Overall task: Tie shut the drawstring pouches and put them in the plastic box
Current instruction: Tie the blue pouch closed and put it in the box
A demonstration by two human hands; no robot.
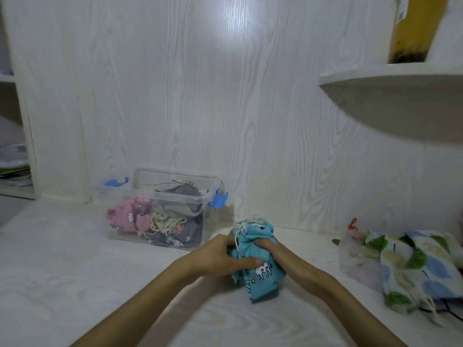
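both hands closed round the teal pouch [255,259] near centre on the white table [75,284]: left hand [220,256] gripping its left side, thumb pressed across the cloth, right hand [265,244] pinching the gathered neck. looks soft, light, floppy, easily crumpled; best taken at the bunched neck, by the cream drawstring [236,240]. plastic box [160,209] far left, already holding pouches. more untied pouches [411,266] near right.

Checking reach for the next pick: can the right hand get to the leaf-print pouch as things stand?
Probably yes, once freed. The right hand grips the blue pouch together with the left hand. The leaf-print pouch lies on its right with only bare tabletop between.
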